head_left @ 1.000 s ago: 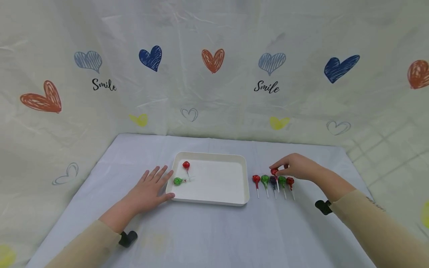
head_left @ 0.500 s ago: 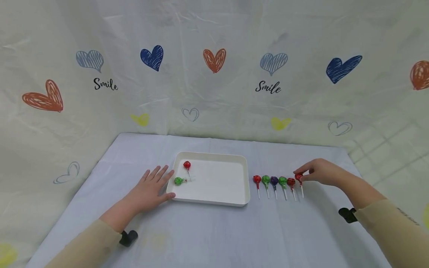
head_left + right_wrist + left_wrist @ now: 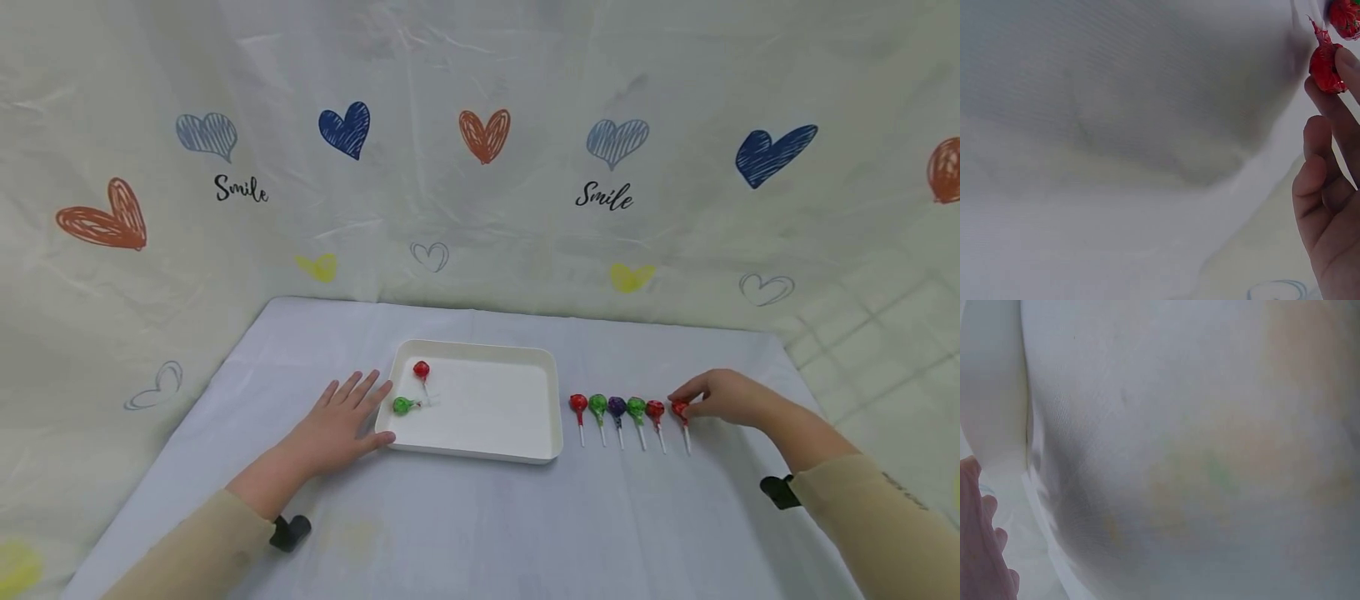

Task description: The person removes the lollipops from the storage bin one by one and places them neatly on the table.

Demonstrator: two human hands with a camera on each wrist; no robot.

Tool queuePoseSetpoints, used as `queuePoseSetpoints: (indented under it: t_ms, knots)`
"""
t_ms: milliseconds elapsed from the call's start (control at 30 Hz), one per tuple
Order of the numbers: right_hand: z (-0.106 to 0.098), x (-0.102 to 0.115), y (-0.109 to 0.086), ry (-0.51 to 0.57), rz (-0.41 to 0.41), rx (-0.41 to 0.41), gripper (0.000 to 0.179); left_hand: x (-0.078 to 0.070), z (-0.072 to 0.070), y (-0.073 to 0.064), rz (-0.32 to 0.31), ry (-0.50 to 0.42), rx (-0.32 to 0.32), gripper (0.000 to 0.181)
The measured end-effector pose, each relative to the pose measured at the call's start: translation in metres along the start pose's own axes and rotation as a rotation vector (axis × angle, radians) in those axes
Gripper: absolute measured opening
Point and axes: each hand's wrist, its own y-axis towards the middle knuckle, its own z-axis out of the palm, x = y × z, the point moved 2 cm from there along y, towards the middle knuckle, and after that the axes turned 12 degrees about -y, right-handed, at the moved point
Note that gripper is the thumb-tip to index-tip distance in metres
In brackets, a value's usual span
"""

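My right hand (image 3: pixel 726 397) pinches a red-wrapped lollipop (image 3: pixel 680 409) by its head between thumb and index finger, at the right end of a row of lollipops. The right wrist view shows the grip close up, with another red lollipop (image 3: pixel 1345 17) right beside it. The row runs leftward through a red-wrapped lollipop (image 3: pixel 656 410), a green one (image 3: pixel 636 407), a dark purple one (image 3: pixel 617 407), another green one (image 3: pixel 597 404) and a red one (image 3: pixel 578 403). My left hand (image 3: pixel 330 433) lies with fingers spread at the left edge of the white tray (image 3: pixel 491 404), thumb at its front corner.
Inside the tray, toward its left side, lie a red lollipop (image 3: pixel 422 370) and a green lollipop (image 3: pixel 403 406). A white cloth (image 3: pixel 480 525) covers the table. Behind hangs a pale curtain (image 3: pixel 525 242) printed with hearts and "Smile".
My right hand has carried a red lollipop from above the middle of the row to its right end and lowered it there. The left hand has stayed by the tray.
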Motion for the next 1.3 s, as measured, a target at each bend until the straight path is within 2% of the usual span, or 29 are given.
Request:
queuePoseSetpoints:
  t_ms: [267,500,900,1300]
  knots:
    - [0.006,0.004,0.002,-0.045,-0.005,-0.033,0.028,0.001,0.000,0.001,-0.028,0.001,0.019,0.090]
    - [0.006,0.006,0.002,-0.031,-0.021,-0.041,0.029,0.000,-0.001,0.001,-0.024,0.000,0.016,0.090]
    - [-0.007,0.008,-0.001,0.001,0.004,-0.057,0.041,0.000,0.000,0.000,-0.016,0.015,0.009,0.091]
    - [-0.018,0.032,0.009,0.036,-0.015,-0.090,0.041,-0.003,-0.003,0.000,-0.019,-0.006,0.024,0.096]
